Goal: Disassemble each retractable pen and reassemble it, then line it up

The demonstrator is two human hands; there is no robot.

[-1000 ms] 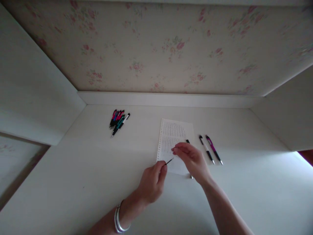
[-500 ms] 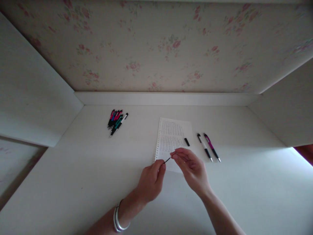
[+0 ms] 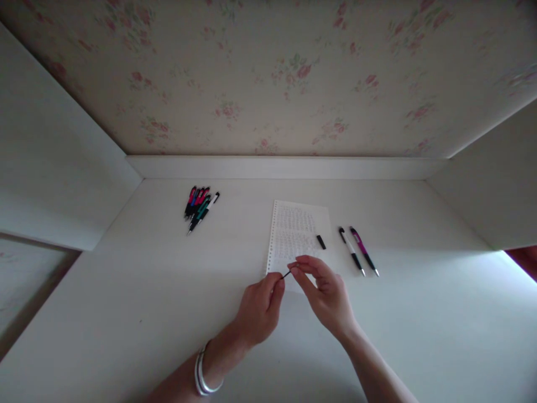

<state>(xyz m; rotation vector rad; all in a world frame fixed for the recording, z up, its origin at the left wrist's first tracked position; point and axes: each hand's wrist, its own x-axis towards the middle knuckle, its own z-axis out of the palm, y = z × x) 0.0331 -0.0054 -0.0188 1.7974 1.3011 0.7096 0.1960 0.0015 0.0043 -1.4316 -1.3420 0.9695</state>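
Observation:
A thin dark pen refill [image 3: 286, 275] spans the short gap between my two hands, above the lower part of a written sheet of paper [image 3: 321, 215]. My left hand [image 3: 258, 308] is closed around its lower end, thumb pressed against the fingers. At the upper end, my right hand [image 3: 325, 294] pinches with thumb and fingertips; whether a small part such as a spring is also there, I cannot make out. On the sheet, just beyond my right hand, lies a short black pen grip [image 3: 321, 242].
Right of the paper lie a white-and-black pen [image 3: 351, 251] and a purple-and-black pen [image 3: 364, 251], side by side. Several coloured pens [image 3: 199, 207] are heaped at the back left. All rest on a white desk [image 3: 146, 280] with side panels and a wallpapered back wall [image 3: 251, 84].
My right hand has shifted slightly left, closer to my left hand, and less of the refill shows between them. The left hand has stayed put.

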